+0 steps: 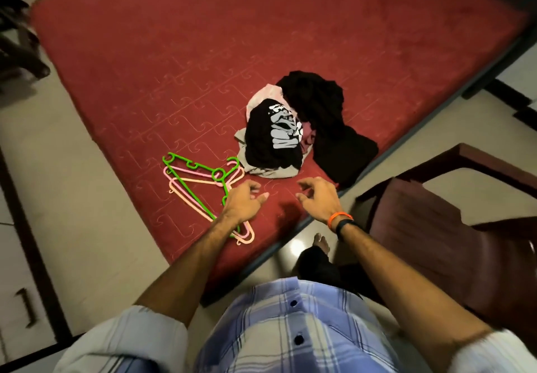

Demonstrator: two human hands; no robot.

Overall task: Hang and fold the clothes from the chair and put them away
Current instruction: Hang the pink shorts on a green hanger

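On the red mattress (203, 53) (beside hangers (203, 181)) lies a clothes pile (293, 128).

Dim, warm indoor light with a muted cast. A bright reflection sits on the glossy floor tile (296, 246) at 6 o'clock of the hands — suggesting an overhead source. The right hand (318, 195) throws a soft shadow on the red mattress (203, 53) toward 7 o'clock. Wide-angle distortion bows straight edges — strongest at 3 and 9 o'clock. Fine detail soft; corners darkened.
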